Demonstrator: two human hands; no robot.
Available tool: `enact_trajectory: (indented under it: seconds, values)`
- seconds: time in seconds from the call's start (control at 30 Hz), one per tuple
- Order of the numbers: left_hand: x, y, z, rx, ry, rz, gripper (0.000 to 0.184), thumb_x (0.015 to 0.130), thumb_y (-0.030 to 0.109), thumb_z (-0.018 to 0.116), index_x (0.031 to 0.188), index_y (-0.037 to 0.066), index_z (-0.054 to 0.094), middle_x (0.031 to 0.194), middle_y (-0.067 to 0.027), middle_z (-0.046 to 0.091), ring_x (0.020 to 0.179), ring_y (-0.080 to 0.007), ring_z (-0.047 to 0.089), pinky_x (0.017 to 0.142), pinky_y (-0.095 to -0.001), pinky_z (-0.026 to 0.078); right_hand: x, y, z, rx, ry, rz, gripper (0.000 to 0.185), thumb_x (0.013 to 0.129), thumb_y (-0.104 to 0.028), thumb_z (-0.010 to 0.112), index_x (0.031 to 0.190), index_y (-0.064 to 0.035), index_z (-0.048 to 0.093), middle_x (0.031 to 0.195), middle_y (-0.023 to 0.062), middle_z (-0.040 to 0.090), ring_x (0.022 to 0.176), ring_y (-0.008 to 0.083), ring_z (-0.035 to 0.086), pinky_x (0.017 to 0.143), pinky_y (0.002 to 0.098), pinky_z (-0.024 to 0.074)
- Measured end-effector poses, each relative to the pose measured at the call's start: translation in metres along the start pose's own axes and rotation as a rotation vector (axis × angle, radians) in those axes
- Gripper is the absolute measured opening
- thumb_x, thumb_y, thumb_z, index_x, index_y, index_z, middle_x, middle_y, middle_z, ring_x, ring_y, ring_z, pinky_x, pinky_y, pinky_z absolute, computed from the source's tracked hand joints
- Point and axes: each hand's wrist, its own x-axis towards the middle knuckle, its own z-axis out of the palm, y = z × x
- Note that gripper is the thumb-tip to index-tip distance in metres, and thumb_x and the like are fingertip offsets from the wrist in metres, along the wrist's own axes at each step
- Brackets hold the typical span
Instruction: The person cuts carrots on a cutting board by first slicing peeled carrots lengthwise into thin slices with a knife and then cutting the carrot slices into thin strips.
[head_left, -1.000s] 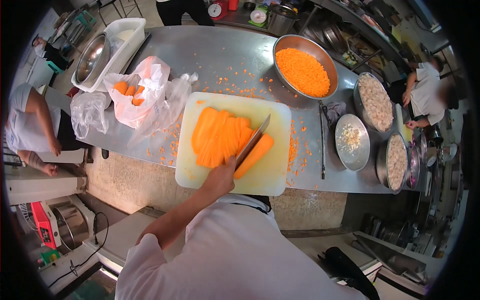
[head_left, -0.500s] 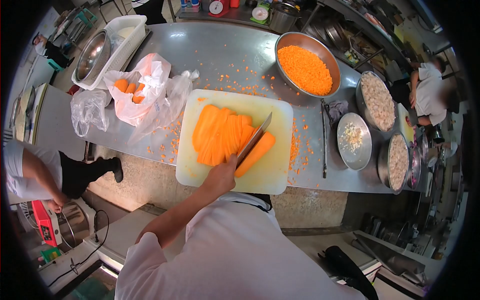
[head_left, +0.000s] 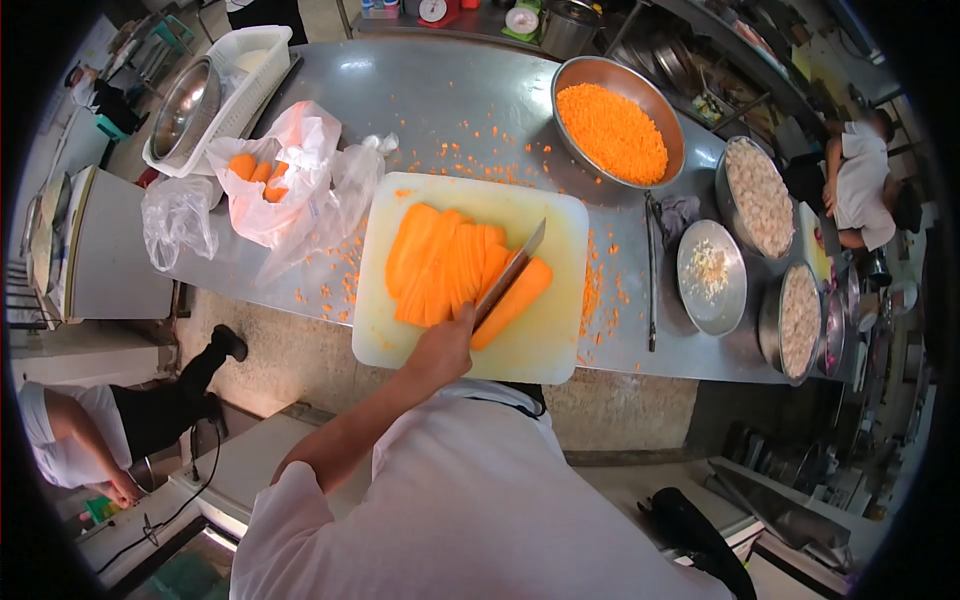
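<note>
My left hand (head_left: 442, 345) is closed around the handle of a knife (head_left: 514, 268), whose blade points away to the upper right. The blade lies against a thick peeled carrot piece (head_left: 516, 308) on its right side. To its left, many flat carrot slices (head_left: 435, 262) are fanned out in an overlapping pile. All of this rests on a white cutting board (head_left: 555, 350) at the table's near edge. Where the slices meet my fingers, the hand covers part of them. My right hand does not show.
The steel table (head_left: 420, 85) holds a bowl of diced carrot (head_left: 615, 130), bowls of pale chopped food (head_left: 760, 195), a smaller bowl (head_left: 712, 310) and a thin dark rod (head_left: 652, 290). A plastic bag of carrots (head_left: 290, 190) and a white basket (head_left: 245, 85) stand left. Other people work nearby.
The knife and my left hand stay almost where they were. At the lower left, a person has bent lower and shifted, now covering the red machine.
</note>
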Motion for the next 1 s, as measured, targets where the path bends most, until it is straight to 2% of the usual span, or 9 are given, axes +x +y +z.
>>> enact_trajectory:
  seconds: [0.33,0.4,0.47,0.57,0.6,0.63,0.67,0.8,1.0]
  values:
    - [0.001,-0.007,0.007,-0.012,0.074,0.047,0.019,0.085,0.000,0.048,0.099,-0.002,0.035,0.068,-0.0308,0.058,0.069,-0.0495,0.060,0.063,-0.0572,0.047,-0.012,-0.010,0.001,-0.092,-0.002,-0.081,0.031,0.091,-0.030,0.060,0.101,-0.0013,0.069,0.088,0.0153,0.070,0.077,0.0247,0.065,0.074,0.0348,0.0498]
    - [0.003,-0.007,0.005,0.008,0.076,0.046,0.018,0.087,0.002,0.048,0.099,-0.002,0.035,0.068,-0.0307,0.058,0.069,-0.0496,0.060,0.064,-0.0572,0.047,-0.011,-0.022,-0.004,-0.179,0.032,-0.214,0.031,0.091,-0.030,0.060,0.101,-0.0013,0.069,0.088,0.0154,0.070,0.077,0.0248,0.065,0.073,0.0347,0.0499]
    - [0.002,-0.003,0.001,-0.014,0.067,0.004,0.032,0.075,-0.006,0.053,0.103,-0.002,0.038,0.071,-0.0291,0.061,0.071,-0.0485,0.061,0.064,-0.0557,0.048,-0.002,-0.045,-0.017,-0.364,0.147,-0.483,0.031,0.091,-0.030,0.060,0.101,-0.0014,0.069,0.088,0.0155,0.070,0.077,0.0248,0.065,0.073,0.0347,0.0500]
    - [-0.007,-0.003,-0.006,-0.051,0.021,-0.007,0.033,0.076,-0.006,0.052,0.105,-0.002,0.038,0.072,-0.0289,0.061,0.071,-0.0491,0.061,0.065,-0.0565,0.047,0.030,-0.149,-0.074,-0.212,-0.212,-0.257,0.031,0.090,-0.030,0.060,0.097,-0.0003,0.069,0.082,0.0175,0.070,0.073,0.0274,0.066,0.068,0.0382,0.0504]
    - [-0.011,-0.003,-0.007,-0.051,0.016,-0.007,0.033,0.076,-0.006,0.052,0.105,-0.002,0.038,0.072,-0.0289,0.061,0.071,-0.0491,0.061,0.065,-0.0565,0.047,0.026,-0.211,-0.094,-0.213,-0.141,-0.434,0.027,0.093,-0.025,0.058,0.089,-0.0003,0.068,0.077,0.0195,0.065,0.068,0.0354,0.065,0.061,0.0423,0.0485]
    - [-0.017,-0.004,-0.007,-0.041,0.037,-0.004,0.032,0.076,-0.007,0.051,0.105,-0.002,0.038,0.071,-0.0287,0.060,0.071,-0.0493,0.060,0.065,-0.0568,0.046,0.024,-0.253,-0.093,0.121,-0.014,-0.623,0.016,0.090,-0.013,0.061,0.089,0.0013,0.067,0.073,0.0179,0.063,0.064,0.0304,0.062,0.057,0.0375,0.0472]
    - [-0.022,-0.005,-0.005,-0.031,0.056,-0.005,0.032,0.076,-0.007,0.050,0.105,-0.002,0.038,0.071,-0.0284,0.060,0.070,-0.0496,0.060,0.065,-0.0571,0.045,0.031,-0.286,-0.095,0.120,0.008,-0.759,0.011,0.088,-0.007,0.062,0.091,0.0013,0.068,0.074,0.0126,0.063,0.064,0.0220,0.060,0.056,0.0308,0.0471]
    - [-0.017,-0.007,-0.001,-0.059,0.083,0.045,0.029,0.077,-0.007,0.048,0.103,-0.002,0.037,0.067,-0.0278,0.058,0.067,-0.0492,0.058,0.063,-0.0576,0.044,0.067,-0.367,-0.054,0.157,0.227,-1.182,0.010,0.085,-0.003,0.065,0.093,0.0003,0.064,0.088,0.0128,0.059,0.076,0.0278,0.061,0.064,0.0350,0.0495]
    - [-0.028,0.021,-0.037,-0.039,0.062,0.031,0.025,0.085,-0.002,0.053,0.102,-0.001,0.035,0.062,-0.0278,0.054,0.062,-0.0486,0.056,0.059,-0.0566,0.042,0.094,-0.399,-0.038,0.004,0.286,-1.270,0.012,0.083,-0.004,0.063,0.095,-0.0014,0.062,0.090,0.0120,0.056,0.086,0.0310,0.057,0.070,0.0417,0.0503]
